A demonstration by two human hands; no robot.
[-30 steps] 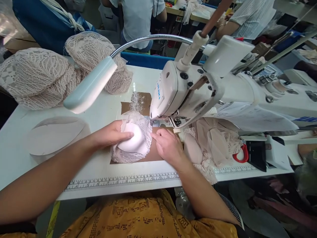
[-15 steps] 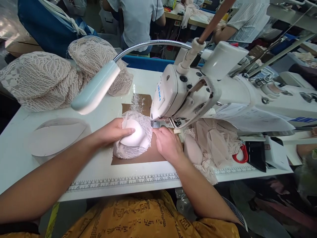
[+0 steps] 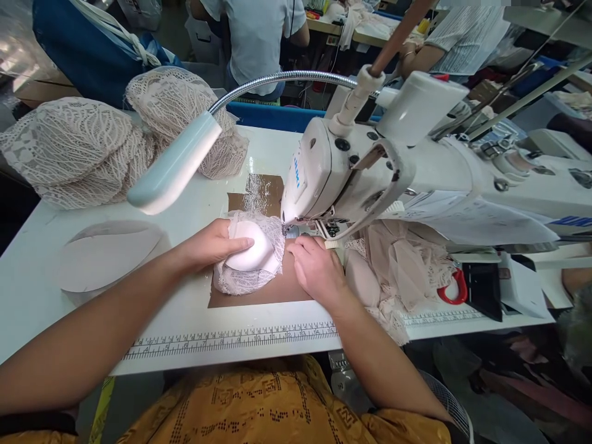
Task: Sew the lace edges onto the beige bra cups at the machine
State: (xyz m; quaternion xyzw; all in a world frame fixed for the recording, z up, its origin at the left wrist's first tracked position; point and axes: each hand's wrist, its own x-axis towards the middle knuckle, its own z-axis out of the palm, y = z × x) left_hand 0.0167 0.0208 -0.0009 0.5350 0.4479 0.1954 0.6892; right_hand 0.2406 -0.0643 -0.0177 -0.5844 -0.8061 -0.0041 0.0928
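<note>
My left hand [image 3: 215, 245] grips a pale bra cup [image 3: 250, 250], its thumb pressed on the smooth inner face. Light lace [image 3: 245, 287] spreads out around the cup's edge. The right rim of this piece lies at the presser foot [image 3: 292, 232] of a white sewing machine [image 3: 319, 166]. My right hand [image 3: 317, 265] is just right of that rim, below the needle area, its fingers curled together. Whether those fingertips pinch anything is hidden. Brown tape [image 3: 296, 287] covers the table under the work.
Left stand piles of lace cups [image 3: 74, 145] and a pale curved template [image 3: 108, 256]. A lamp [image 3: 176, 163] hangs over the table. Beige lace pieces [image 3: 398, 265] and red-handled scissors [image 3: 456, 288] lie right. A printed ruler [image 3: 231, 339] follows the front edge. Co-workers [image 3: 254, 43] sit behind.
My right hand has shifted slightly right, its fingertips drawing back from the lace rim. My left hand stays on the cup, almost unmoved.
</note>
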